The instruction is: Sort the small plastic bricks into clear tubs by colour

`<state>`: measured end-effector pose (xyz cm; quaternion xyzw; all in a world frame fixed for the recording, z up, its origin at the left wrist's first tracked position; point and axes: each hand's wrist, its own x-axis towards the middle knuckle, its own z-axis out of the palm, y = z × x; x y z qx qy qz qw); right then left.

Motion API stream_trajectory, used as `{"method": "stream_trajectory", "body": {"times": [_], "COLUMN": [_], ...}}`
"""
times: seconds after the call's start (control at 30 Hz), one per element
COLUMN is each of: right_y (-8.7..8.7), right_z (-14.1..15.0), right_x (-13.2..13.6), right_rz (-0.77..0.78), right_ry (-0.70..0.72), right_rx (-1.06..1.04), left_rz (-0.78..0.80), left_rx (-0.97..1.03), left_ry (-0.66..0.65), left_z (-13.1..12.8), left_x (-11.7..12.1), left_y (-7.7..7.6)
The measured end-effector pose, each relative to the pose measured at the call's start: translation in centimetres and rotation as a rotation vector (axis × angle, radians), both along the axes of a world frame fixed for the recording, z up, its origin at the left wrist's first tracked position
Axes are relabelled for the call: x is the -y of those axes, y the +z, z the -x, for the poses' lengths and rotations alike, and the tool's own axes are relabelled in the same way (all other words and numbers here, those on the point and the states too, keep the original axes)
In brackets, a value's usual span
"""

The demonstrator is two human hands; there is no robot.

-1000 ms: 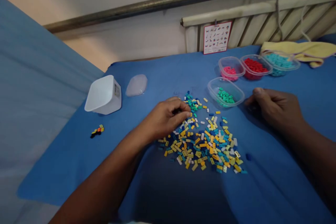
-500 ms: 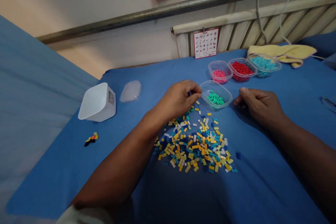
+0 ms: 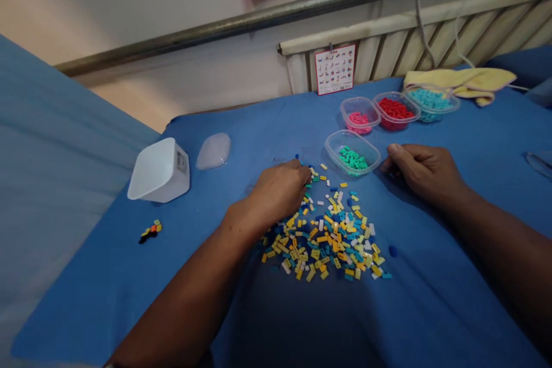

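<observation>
A loose pile of small toy building bricks (image 3: pixel 323 236), mostly yellow, blue, teal and white, is spread on the blue cloth before me. My left hand (image 3: pixel 282 187) reaches into its far left edge, fingers bent downward and together. Its fingertips are mostly hidden, so what they pinch cannot be made out. Just right of it stands a clear plastic tub (image 3: pixel 374 168) with green bricks (image 3: pixel 352 158) inside. My right hand (image 3: pixel 425 172) rests beside this tub's right side, fingers curled and thumb against them; whether anything is between them is hidden.
Behind are tubs of pink bricks (image 3: pixel 359 122), red bricks (image 3: pixel 394 110) and light-blue bricks (image 3: pixel 429 100), near a yellow cloth (image 3: pixel 470 80). To the left are a white box (image 3: pixel 161 169), a clear lid (image 3: pixel 214 150) and a small joined brick piece (image 3: pixel 150 231). A lone blue brick (image 3: pixel 393 251) lies right.
My left hand has moved from the green-brick tub's left rim back leftward and down to the pile's edge. My right hand has stayed in place.
</observation>
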<state>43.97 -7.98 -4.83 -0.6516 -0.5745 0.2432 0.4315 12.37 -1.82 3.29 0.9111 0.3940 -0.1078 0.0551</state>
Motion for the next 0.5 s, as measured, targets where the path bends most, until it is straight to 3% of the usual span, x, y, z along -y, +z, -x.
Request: {"method": "stream_trajectory", "body": {"times": [0.13, 0.37, 0.5], "right_y": [-0.2, 0.7, 0.7], "right_z": [0.0, 0.6, 0.6], "right_x": [0.1, 0.4, 0.4], "right_rz": [-0.008, 0.004, 0.006], "right_ry": [-0.002, 0.002, -0.003], "right_rx": [0.011, 0.032, 0.033], "left_rz": [0.005, 0.014, 0.177], "left_rx": [0.021, 0.130, 0.367], "left_ry": [-0.011, -0.025, 0.074], "left_z": [0.3, 0.9, 1.7], "left_x": [0.2, -0.3, -1.4], "left_y": [0.3, -0.6, -0.9]}}
